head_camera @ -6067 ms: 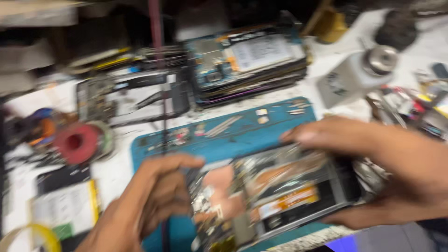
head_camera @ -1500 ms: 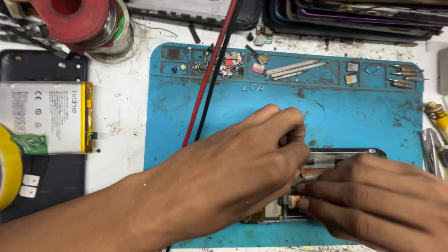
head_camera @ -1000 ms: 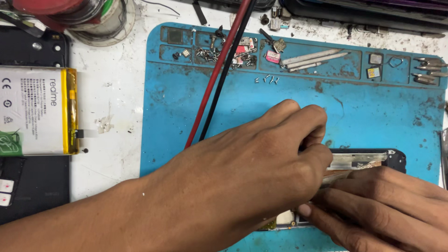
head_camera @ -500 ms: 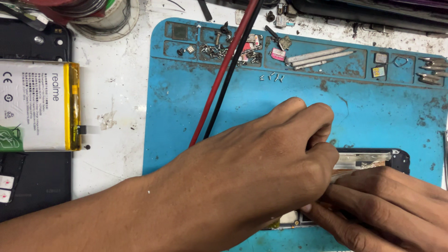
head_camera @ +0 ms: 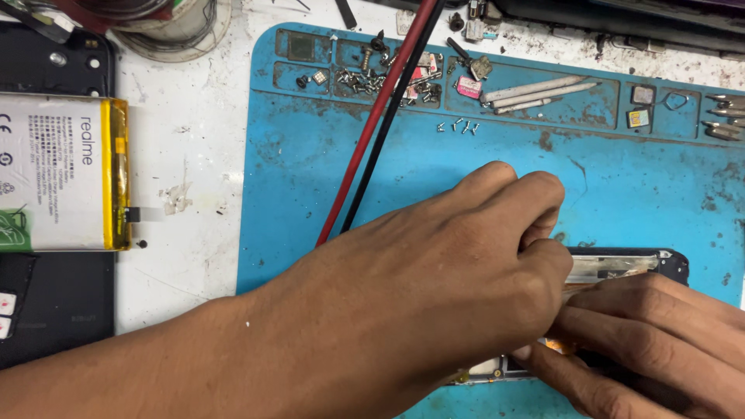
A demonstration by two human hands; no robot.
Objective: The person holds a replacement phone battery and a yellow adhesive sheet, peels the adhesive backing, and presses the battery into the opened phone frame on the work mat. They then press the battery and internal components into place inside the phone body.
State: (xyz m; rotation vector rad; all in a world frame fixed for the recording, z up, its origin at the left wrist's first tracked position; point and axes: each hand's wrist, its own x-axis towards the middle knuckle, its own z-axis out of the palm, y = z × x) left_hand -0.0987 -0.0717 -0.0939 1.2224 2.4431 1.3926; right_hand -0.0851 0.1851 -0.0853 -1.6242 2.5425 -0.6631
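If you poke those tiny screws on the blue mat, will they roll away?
Probably. The tiny screws lie loose on the flat blue mat, outside its compartments, so a nudge would likely scatter them. They look very light, and hard to pinch with bare fingers.

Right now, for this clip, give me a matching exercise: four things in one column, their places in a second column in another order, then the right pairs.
Things:
1. silver phone battery with yellow edge
2. red and black cables
3. opened black phone
4. small loose screws

Places:
A. under both hands, lower right of the blue mat
B. on the black panel left of the mat
C. just below the mat's top tray row
D. running diagonally across the mat from the top edge

Pairs: 1-B, 2-D, 3-A, 4-C
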